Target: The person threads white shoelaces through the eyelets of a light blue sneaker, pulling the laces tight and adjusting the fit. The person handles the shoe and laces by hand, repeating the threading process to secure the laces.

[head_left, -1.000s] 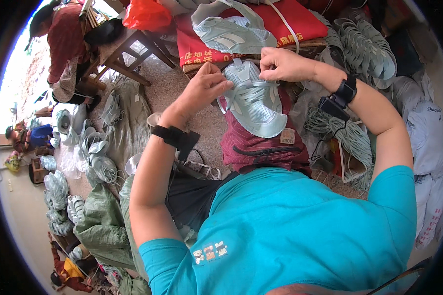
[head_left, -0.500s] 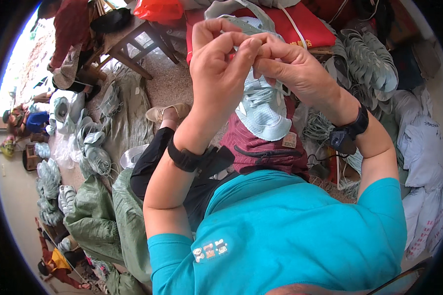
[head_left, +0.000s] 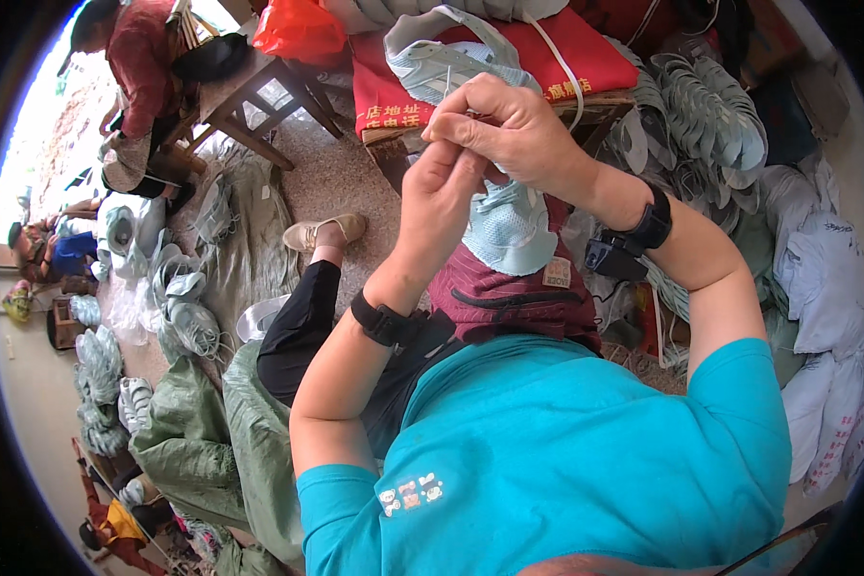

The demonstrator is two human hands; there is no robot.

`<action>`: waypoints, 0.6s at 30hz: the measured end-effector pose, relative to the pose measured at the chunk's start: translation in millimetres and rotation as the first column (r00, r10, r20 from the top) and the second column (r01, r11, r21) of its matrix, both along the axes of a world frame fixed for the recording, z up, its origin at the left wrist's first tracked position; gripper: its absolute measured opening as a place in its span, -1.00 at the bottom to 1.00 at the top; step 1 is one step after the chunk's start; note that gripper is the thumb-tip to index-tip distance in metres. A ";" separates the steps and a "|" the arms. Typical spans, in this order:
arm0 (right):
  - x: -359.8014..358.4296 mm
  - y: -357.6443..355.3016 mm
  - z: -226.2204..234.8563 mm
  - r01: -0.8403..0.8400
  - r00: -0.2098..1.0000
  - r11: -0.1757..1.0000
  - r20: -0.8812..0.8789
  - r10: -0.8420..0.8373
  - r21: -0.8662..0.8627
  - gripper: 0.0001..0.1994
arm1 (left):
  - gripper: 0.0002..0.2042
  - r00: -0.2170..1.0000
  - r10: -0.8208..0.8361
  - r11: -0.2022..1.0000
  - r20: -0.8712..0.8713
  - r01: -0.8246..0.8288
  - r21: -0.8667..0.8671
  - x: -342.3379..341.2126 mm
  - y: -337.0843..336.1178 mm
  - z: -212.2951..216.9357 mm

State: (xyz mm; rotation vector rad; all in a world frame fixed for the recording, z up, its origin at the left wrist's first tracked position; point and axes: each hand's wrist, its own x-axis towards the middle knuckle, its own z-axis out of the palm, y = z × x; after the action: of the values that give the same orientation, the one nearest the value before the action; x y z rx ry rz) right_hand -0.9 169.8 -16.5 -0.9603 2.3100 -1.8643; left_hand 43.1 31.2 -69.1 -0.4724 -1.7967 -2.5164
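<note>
Fingers of both hands pinched together on a thin thread (head_left: 448, 82) above the pale-blue shoe upper (head_left: 509, 230), red-clothed table (head_left: 586, 53) behind.

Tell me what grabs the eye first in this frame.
The two hands, left hand and right hand, meet raised at centre, fingers pinched together over a pale blue shoe upper on the lap. Behind them a red cloth covers a bench with more uppers. Stacks of uppers fill the right side, and green sacks lie lower left.
</note>
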 end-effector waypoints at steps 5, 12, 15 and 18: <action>-1.7 5.2 -1.2 -0.018 0.980 0.992 0.196 0.043 -0.128 -0.79 | -0.72 0.998 -0.034 0.990 0.049 0.041 -0.132 0.1 -12.7 13.4; 0.6 5.1 7.0 -0.092 0.991 0.988 0.083 0.103 -0.120 -0.80 | -0.76 0.995 0.084 0.996 0.056 -0.085 0.018 -16.0 -26.9 3.2; 29.7 3.5 32.2 -0.248 0.953 0.958 0.141 0.268 -0.143 -0.80 | -0.83 0.998 -0.042 0.994 0.042 0.046 -0.100 -18.0 -28.9 16.6; 38.5 3.5 44.2 -0.302 0.938 0.938 0.122 0.324 -0.170 -0.80 | -0.80 0.963 -0.271 0.930 -0.006 0.260 -0.259 -20.6 -39.2 17.6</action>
State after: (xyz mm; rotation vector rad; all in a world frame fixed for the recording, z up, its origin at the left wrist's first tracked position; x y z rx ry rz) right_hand 37.5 173.4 27.7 -1.0888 1.8289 -1.9168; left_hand 22.5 -8.1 -51.6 -0.8240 -2.1890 -2.4132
